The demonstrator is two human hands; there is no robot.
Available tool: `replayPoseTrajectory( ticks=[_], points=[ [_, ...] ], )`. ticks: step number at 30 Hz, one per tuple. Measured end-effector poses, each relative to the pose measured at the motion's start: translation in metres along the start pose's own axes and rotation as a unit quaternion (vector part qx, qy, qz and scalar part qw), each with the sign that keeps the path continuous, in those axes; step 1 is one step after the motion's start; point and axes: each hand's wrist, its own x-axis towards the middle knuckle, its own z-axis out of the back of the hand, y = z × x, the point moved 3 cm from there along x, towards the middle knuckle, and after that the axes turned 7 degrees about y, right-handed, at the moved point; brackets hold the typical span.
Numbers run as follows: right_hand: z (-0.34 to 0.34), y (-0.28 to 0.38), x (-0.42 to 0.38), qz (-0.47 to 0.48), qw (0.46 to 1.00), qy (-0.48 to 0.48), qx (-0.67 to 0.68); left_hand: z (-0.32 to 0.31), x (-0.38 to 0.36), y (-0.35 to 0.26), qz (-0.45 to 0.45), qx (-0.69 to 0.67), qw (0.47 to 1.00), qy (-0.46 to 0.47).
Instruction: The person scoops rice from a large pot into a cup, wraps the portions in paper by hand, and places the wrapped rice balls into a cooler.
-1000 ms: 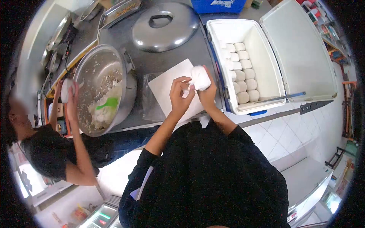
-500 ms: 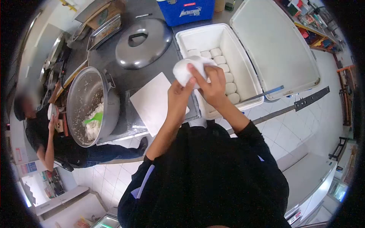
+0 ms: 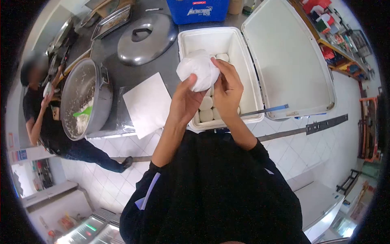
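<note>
A rounded white paper-wrapped bundle (image 3: 199,69) is held up between my two hands, over the white cool box (image 3: 252,81). My left hand (image 3: 183,103) cups it from below and the left, thumb lying across its front. On the bundle's right side, the fingers of my right hand (image 3: 228,89) pinch the wrapping. Similar white bundles (image 3: 206,116) lie in rows inside the box, partly hidden by my hands. Left of my left hand is a stack of white paper sheets (image 3: 147,101) on the dark metal table.
A large pot (image 3: 106,95) holds white rice (image 3: 82,124) and a green spatula (image 3: 84,111). Behind are a metal lid (image 3: 154,40) and a blue cooler (image 3: 198,12). The cool box's lid (image 3: 288,61) stands open at right. Another person (image 3: 44,114) holds something white at left.
My hands have turned the bundle and changed their grip; my left thumb now crosses its front. The whole view has shifted slightly. The other person's hands have moved.
</note>
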Motion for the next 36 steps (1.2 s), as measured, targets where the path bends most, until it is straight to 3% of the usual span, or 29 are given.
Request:
replayPoseTrajectory(
  ticks=[5,9,10,12,13,17,19,21,22,23,25,26,29,32,36],
  points=[
    [0.006,-0.015,-0.009,-0.108,0.956,0.055,0.267,0.005,0.010,0.020,0.005,0.083,0.996,-0.038],
    [0.014,-0.040,-0.013,-0.283,0.930,0.019,0.234,0.013,0.017,0.045,-0.010,0.217,0.973,-0.075],
    [0.019,-0.050,-0.014,-0.321,0.910,0.010,0.261,0.015,0.020,0.047,-0.041,0.379,0.922,-0.065],
    [0.026,-0.068,-0.011,-0.369,0.878,0.009,0.306,0.026,0.026,0.058,-0.096,0.665,0.740,-0.036],
    [0.029,-0.078,-0.008,-0.380,0.866,0.018,0.324,0.032,0.031,0.064,-0.112,0.671,0.732,-0.039],
    [0.044,-0.133,-0.010,-0.517,0.785,0.086,0.329,0.051,0.023,0.045,-0.149,0.798,0.576,-0.094],
    [0.049,-0.172,-0.026,-0.610,0.724,0.171,0.274,0.089,-0.002,0.026,-0.149,0.755,0.608,-0.197],
    [0.050,-0.230,-0.067,-0.698,0.628,0.287,0.193,0.157,-0.035,0.017,-0.146,0.699,0.637,-0.291],
    [0.051,-0.259,-0.092,-0.741,0.574,0.314,0.152,0.188,-0.053,0.019,-0.131,0.730,0.580,-0.337],
    [0.049,-0.282,-0.117,-0.779,0.516,0.341,0.108,0.221,-0.068,0.026,-0.103,0.748,0.556,-0.349],
    [0.040,-0.301,-0.152,-0.808,0.479,0.330,0.094,0.251,-0.087,0.043,0.049,0.798,0.487,-0.353],
    [0.030,-0.307,-0.160,-0.806,0.488,0.319,0.102,0.267,-0.095,0.052,0.126,0.812,0.448,-0.351],
    [0.008,-0.320,-0.179,-0.784,0.504,0.313,0.184,0.289,-0.103,0.060,0.104,0.835,0.450,-0.299],
    [0.002,-0.285,-0.166,-0.700,0.613,0.295,0.217,0.286,-0.106,0.058,0.097,0.839,0.463,-0.268],
    [0.002,-0.288,-0.161,-0.685,0.627,0.371,0.020,0.267,-0.110,0.054,0.053,0.827,0.490,-0.270]
  ],
)
